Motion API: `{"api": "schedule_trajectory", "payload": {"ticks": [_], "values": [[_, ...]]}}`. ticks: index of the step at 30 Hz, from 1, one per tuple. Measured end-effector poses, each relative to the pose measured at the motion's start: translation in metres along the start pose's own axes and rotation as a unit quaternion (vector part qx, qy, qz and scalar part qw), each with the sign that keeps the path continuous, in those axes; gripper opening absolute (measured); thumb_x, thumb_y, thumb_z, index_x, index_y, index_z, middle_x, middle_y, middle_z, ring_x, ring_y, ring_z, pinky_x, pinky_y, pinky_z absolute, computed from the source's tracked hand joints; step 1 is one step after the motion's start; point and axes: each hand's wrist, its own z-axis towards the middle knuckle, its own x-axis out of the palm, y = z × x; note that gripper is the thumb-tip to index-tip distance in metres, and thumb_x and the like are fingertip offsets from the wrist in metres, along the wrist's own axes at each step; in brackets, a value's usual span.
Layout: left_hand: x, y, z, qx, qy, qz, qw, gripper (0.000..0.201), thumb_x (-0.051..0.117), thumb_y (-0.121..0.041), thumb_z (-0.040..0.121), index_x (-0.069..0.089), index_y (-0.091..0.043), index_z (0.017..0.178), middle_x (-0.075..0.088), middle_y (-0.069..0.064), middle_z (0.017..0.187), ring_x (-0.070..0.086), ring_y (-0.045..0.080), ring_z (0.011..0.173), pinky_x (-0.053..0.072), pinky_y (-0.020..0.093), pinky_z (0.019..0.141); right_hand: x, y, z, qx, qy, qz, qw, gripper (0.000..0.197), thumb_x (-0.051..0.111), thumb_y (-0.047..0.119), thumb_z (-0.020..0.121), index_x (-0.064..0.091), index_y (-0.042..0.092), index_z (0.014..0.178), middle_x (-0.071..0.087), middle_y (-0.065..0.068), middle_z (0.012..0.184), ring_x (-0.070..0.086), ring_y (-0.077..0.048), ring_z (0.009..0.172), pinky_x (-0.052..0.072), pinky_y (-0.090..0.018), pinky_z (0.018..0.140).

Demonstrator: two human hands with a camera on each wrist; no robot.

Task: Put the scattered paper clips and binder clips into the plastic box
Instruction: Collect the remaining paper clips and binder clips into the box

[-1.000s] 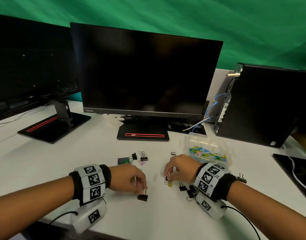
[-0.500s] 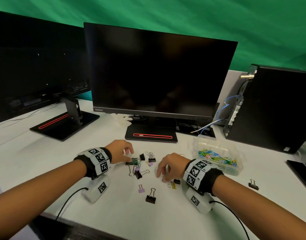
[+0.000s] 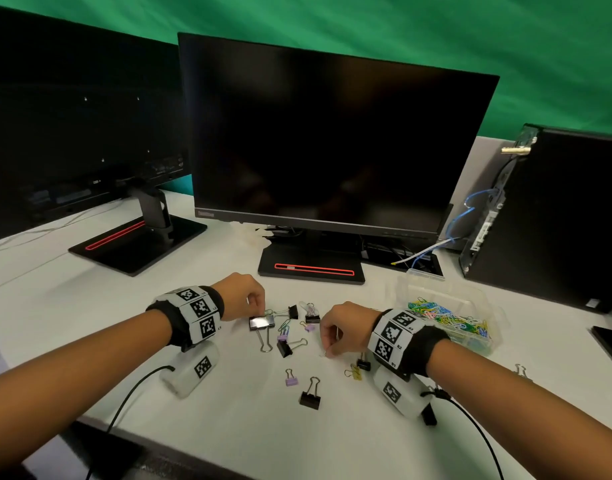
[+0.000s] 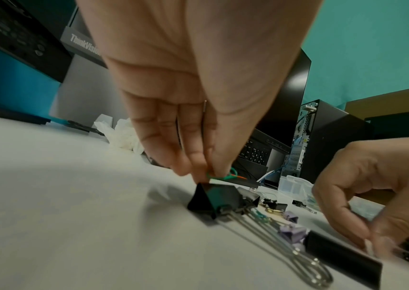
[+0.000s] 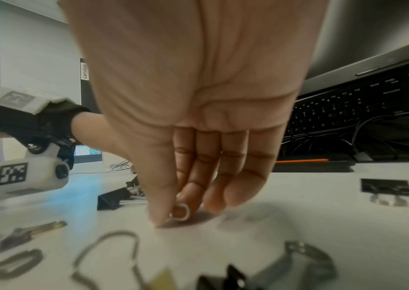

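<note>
- The table (image 3: 89, 306) holds it all.
- Two screens stand at the back: the middle screen (image 3: 332, 140), and the side screen (image 3: 72, 133) to its left.
- The computer box (image 3: 557, 216) stands at the back right.
- The plastic box (image 3: 446, 306) sits in front of the computer box, with paper clips (image 3: 446, 318) in it.
- The binder clips (image 3: 287, 341) lie in front of the middle screen, left of the plastic box.
- The left hand (image 3: 243, 296) is behind them, on the left.
- The right hand (image 3: 346, 329) is between them and the plastic box.

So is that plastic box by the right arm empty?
No. The clear plastic box holds a heap of coloured paper clips across its bottom.
</note>
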Motion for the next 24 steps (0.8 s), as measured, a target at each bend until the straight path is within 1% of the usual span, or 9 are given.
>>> {"api": "schedule_trajectory", "payload": {"ticks": [3, 5, 8, 11, 14, 17, 20, 22, 24], "values": [[0.002, 0.001, -0.002, -0.009, -0.018, -0.025, 0.999, 0.012, 0.055, -0.017, 0.089, 0.060, -0.020, 0.099, 0.060, -0.005, 0.087, 0.053, 0.009, 0.078, 0.036, 0.010, 0.061, -0.002, 0.006, 0.010, -0.002, -0.033, 0.013, 0.999, 0.014, 0.063, 0.009, 0.081, 0.066, 0.012, 0.095, 0.060, 0.002, 0.085, 0.054, -0.013, 0.079, 0.045, -0.019, 0.073], [0.003, -0.004, -0.005, 0.021, -0.013, -0.037, 0.999, 0.019, 0.050, -0.015, 0.091, 0.054, -0.022, 0.109, 0.058, -0.006, 0.086, 0.053, 0.011, 0.077, 0.038, 0.014, 0.065, -0.005, 0.010, 0.017, -0.003, -0.055, 0.027, 0.998, 0.020, 0.060, 0.007, 0.083, 0.064, 0.016, 0.100, 0.064, -0.004, 0.091, 0.058, -0.018, 0.085, 0.047, -0.027, 0.081], [0.005, -0.017, -0.011, 0.084, 0.043, 0.012, 0.995, 0.030, 0.043, -0.013, 0.094, 0.059, -0.026, 0.116, 0.056, -0.004, 0.092, 0.050, 0.012, 0.080, 0.038, 0.018, 0.076, -0.009, 0.017, 0.026, -0.019, -0.066, 0.021, 0.997, 0.027, 0.057, 0.012, 0.088, 0.062, 0.023, 0.112, 0.065, -0.008, 0.098, 0.056, -0.019, 0.086, 0.047, -0.030, 0.083], [0.009, -0.027, -0.016, 0.121, 0.091, 0.073, 0.986, 0.038, 0.039, -0.010, 0.094, 0.064, -0.026, 0.119, 0.060, 0.005, 0.106, 0.051, 0.015, 0.091, 0.037, 0.020, 0.083, -0.008, 0.020, 0.035, -0.030, -0.040, -0.013, 0.999, 0.035, 0.051, 0.011, 0.091, 0.061, 0.027, 0.121, 0.066, -0.009, 0.109, 0.059, -0.024, 0.096, 0.049, -0.034, 0.089], [0.012, -0.025, -0.019, 0.123, 0.102, 0.104, 0.982, 0.042, 0.037, -0.009, 0.095, 0.061, -0.027, 0.124, 0.061, 0.009, 0.112, 0.055, 0.023, 0.103, 0.039, 0.025, 0.088, -0.006, 0.019, 0.039, -0.028, -0.023, -0.048, 0.998, 0.038, 0.047, 0.011, 0.093, 0.060, 0.028, 0.124, 0.063, -0.009, 0.112, 0.057, -0.026, 0.104, 0.046, -0.033, 0.090], [0.010, -0.018, -0.021, 0.120, 0.103, 0.100, 0.982, 0.042, 0.038, -0.008, 0.095, 0.062, -0.027, 0.124, 0.063, 0.006, 0.114, 0.056, 0.023, 0.106, 0.037, 0.019, 0.085, -0.006, 0.014, 0.038, -0.015, -0.019, -0.051, 0.998, 0.038, 0.046, 0.012, 0.094, 0.058, 0.029, 0.126, 0.060, -0.008, 0.105, 0.056, -0.027, 0.105, 0.041, -0.027, 0.082], [0.009, -0.011, -0.024, 0.107, 0.110, 0.100, 0.983, 0.042, 0.038, -0.009, 0.095, 0.062, -0.028, 0.123, 0.062, 0.006, 0.113, 0.056, 0.023, 0.105, 0.039, 0.021, 0.086, -0.007, 0.008, 0.034, -0.010, -0.021, -0.040, 0.999, 0.035, 0.048, 0.014, 0.094, 0.059, 0.026, 0.125, 0.062, -0.008, 0.114, 0.055, -0.026, 0.105, 0.036, -0.024, 0.080], [0.007, -0.008, -0.026, 0.098, 0.112, 0.098, 0.984, 0.041, 0.038, -0.009, 0.095, 0.063, -0.028, 0.122, 0.062, 0.005, 0.115, 0.056, 0.022, 0.106, 0.039, 0.021, 0.088, -0.009, 0.007, 0.033, -0.013, -0.028, -0.029, 0.999, 0.032, 0.053, 0.015, 0.092, 0.063, 0.023, 0.121, 0.064, -0.006, 0.114, 0.056, -0.023, 0.104, 0.038, -0.024, 0.080], [0.006, -0.008, -0.026, 0.090, 0.107, 0.093, 0.986, 0.040, 0.038, -0.009, 0.095, 0.064, -0.026, 0.121, 0.061, 0.005, 0.117, 0.055, 0.021, 0.107, 0.037, 0.018, 0.086, -0.009, 0.008, 0.034, -0.013, -0.048, -0.009, 0.999, 0.031, 0.060, 0.016, 0.088, 0.065, 0.021, 0.117, 0.067, -0.006, 0.108, 0.059, -0.021, 0.099, 0.044, -0.024, 0.083]]}}
